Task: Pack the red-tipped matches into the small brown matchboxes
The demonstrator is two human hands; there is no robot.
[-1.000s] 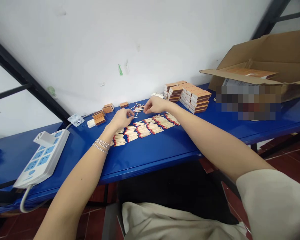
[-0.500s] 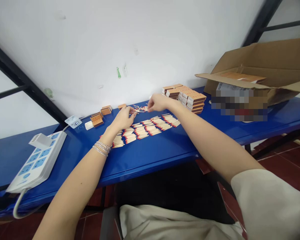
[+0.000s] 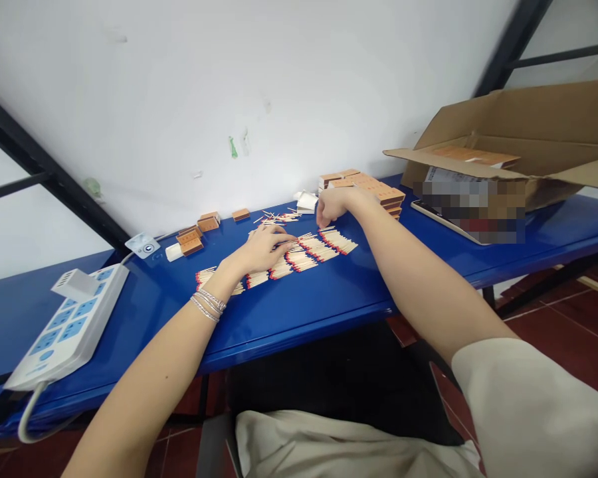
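Observation:
My left hand (image 3: 266,249) lies low over the middle rows of red-tipped matches, its fingers stretched out and its thumb a little apart. It covers part of the rows beneath it. My right hand (image 3: 331,204) is curled in a pinch just above the far end of the rightmost row of matches (image 3: 339,241). Whatever is between its fingertips is too small to make out. Behind my left hand, a loose pile of matches (image 3: 279,218) lies crisscrossed. Close to my right hand is a white matchbox tray (image 3: 306,202).
Stacked matchboxes (image 3: 361,180) stand behind my right hand. More matchboxes (image 3: 191,241) sit at the left, by a white power strip (image 3: 74,325). An open cardboard box (image 3: 553,133) and a phone (image 3: 448,222) are at the right. The blue table (image 3: 299,312) meets a wall.
My left hand has moved from the loose pile toward me, over the rows. My right hand has shifted right, from the pile to the rightmost row, uncovering the white tray.

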